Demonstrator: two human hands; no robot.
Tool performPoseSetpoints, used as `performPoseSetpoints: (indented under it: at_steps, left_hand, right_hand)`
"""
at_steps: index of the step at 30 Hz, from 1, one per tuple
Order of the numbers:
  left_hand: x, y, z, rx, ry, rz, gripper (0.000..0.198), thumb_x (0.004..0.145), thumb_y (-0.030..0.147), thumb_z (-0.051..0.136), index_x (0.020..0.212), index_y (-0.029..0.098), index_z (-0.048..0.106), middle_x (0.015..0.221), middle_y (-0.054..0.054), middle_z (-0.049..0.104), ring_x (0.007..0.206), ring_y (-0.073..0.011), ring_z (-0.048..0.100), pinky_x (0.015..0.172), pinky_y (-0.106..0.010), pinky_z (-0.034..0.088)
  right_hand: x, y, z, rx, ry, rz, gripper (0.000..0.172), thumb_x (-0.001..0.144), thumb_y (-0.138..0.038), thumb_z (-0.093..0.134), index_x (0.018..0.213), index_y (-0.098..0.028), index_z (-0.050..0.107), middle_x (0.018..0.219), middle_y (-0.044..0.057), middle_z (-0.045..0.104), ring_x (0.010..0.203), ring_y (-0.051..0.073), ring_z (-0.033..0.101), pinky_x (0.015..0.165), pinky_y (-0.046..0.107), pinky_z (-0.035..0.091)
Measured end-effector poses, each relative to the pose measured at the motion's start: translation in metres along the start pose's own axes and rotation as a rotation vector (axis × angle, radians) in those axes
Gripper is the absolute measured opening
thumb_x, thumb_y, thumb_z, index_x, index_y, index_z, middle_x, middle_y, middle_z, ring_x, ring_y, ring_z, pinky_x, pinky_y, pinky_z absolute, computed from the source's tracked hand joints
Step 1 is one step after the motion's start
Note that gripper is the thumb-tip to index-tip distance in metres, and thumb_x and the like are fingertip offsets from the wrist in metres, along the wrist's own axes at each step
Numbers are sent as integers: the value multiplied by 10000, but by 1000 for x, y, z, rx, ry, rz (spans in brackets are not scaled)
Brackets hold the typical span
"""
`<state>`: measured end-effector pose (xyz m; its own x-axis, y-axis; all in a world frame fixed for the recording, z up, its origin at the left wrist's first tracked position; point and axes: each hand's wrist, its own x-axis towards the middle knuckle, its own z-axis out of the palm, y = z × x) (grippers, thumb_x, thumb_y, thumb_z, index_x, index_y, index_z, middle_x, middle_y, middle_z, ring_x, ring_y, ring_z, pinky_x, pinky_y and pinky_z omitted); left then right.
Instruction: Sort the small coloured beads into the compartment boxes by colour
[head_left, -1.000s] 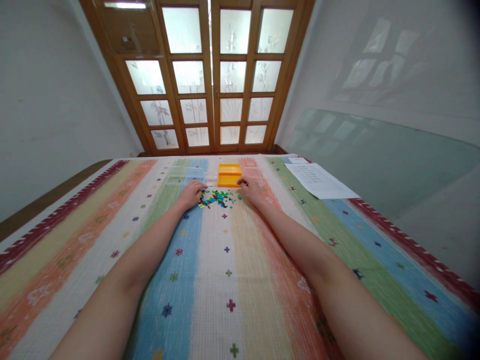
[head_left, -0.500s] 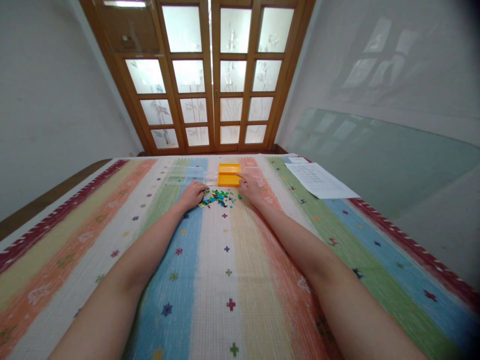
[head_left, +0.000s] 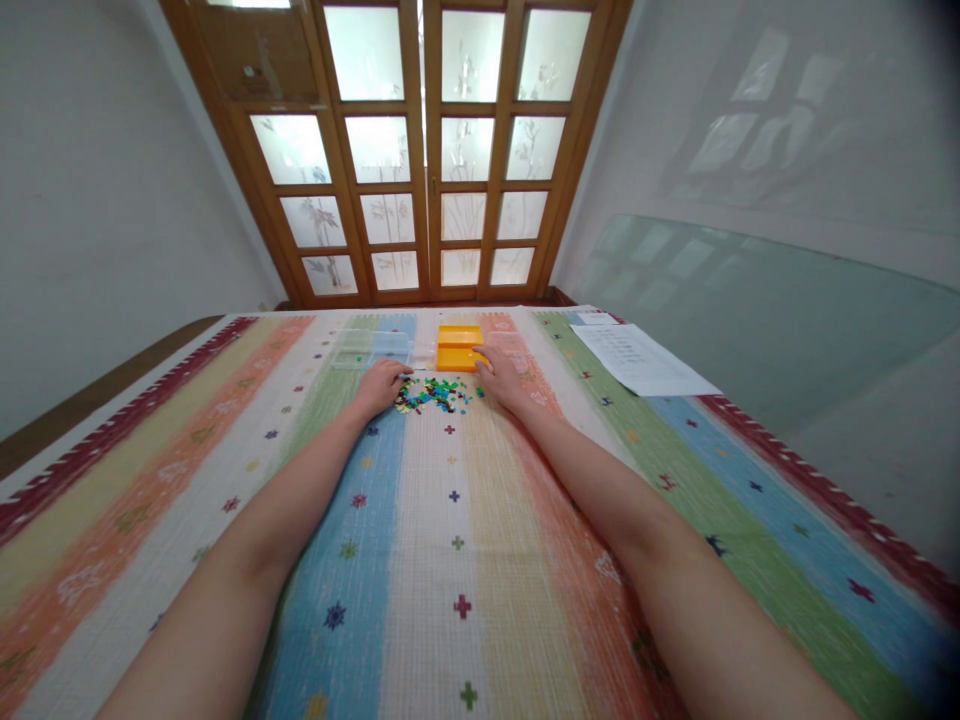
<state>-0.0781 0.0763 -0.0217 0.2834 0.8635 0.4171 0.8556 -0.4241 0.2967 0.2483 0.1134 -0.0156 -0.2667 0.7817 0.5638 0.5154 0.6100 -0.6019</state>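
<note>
Coloured pieces (head_left: pixel 441 393) lie toward the counter's (head_left: pixel 435 590) far edge; our left hand (head_left: pixel 380 386) half-curls beside them, our right hand (head_left: pixel 500 380) by the yellow box (head_left: pixel 454 359); we cannot tell either's hold.

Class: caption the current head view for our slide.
Left hand and right hand flank small colourful pieces on a striped tablecloth, a yellow-orange tray just beyond.

Pale light enters through brown wooden doors with frosted panes (head_left: pixel 430 205); window-shaped glare marks the glossy white right wall (head_left: pixel 862 140). Edges stretch, right corners darken, and the tiny multicoloured pieces (head_left: pixel 441 393) look soft.
</note>
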Motion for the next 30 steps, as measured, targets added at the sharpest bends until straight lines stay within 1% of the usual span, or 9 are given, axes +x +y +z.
performPoseSetpoints:
  at_steps: [3, 8, 11, 14, 20, 24, 30]
  left_hand:
    - [-1, -1, -5, 18, 13, -50, 403, 893, 127, 499, 1105, 232, 826, 1111, -70, 799, 1110, -262, 671, 1049, -419, 536]
    - [-1, -6, -9, 32, -18, -92, 330, 886, 174, 517, 994, 233, 822, 1033, -65, 801, 1027, -253, 691, 969, -382, 544]
    - [-1, -8, -9, 19, -44, -65, 301, 868, 181, 531, 948, 232, 817, 997, -60, 795, 990, -252, 691, 955, -384, 540]
    - [-2, -8, -10, 13, -63, -11, 297, 876, 185, 527, 912, 235, 817, 989, -57, 787, 999, -251, 683, 972, -388, 533]
    - [-2, -4, -11, 103, -91, 0, 310, 898, 199, 542, 955, 255, 841, 1027, -67, 787, 1049, -273, 661, 999, -408, 526]
    - [-3, 2, -13, 147, -91, 33, 319, 918, 210, 540, 999, 249, 846, 1045, -81, 791, 1067, -290, 644, 1001, -423, 520]
    - [-2, 8, -14, 218, -122, 91, 335, 936, 223, 531, 1033, 254, 850, 1091, -69, 799, 1071, -281, 637, 997, -407, 508]
  right_hand:
    - [-1, -3, -1, -14, 1, 10, 369, 979, -217, 533, 1298, -216, 717, 1320, 125, 713, 1272, 272, 628, 1172, 489, 470]
    - [-1, -5, -2, -14, 7, 17, 338, 978, -222, 547, 1258, -216, 736, 1277, 123, 727, 1223, 270, 649, 1135, 469, 498]
    - [-1, -5, -2, -26, -2, 30, 337, 979, -217, 550, 1258, -201, 737, 1284, 134, 728, 1220, 276, 655, 1128, 474, 501]
    - [-1, -4, -1, -40, -2, 21, 350, 981, -212, 540, 1274, -180, 729, 1293, 143, 727, 1217, 277, 658, 1120, 474, 504]
    - [-2, 2, 1, -50, -4, 2, 360, 988, -222, 544, 1298, -188, 722, 1310, 136, 722, 1226, 268, 659, 1122, 462, 506]
    - [-2, 2, 2, -47, -7, 1, 362, 992, -229, 537, 1297, -180, 725, 1301, 143, 725, 1212, 276, 667, 1116, 470, 509]
    - [-2, 1, 2, -45, -2, 13, 353, 992, -225, 542, 1291, -199, 729, 1301, 130, 728, 1188, 266, 675, 1105, 461, 516]
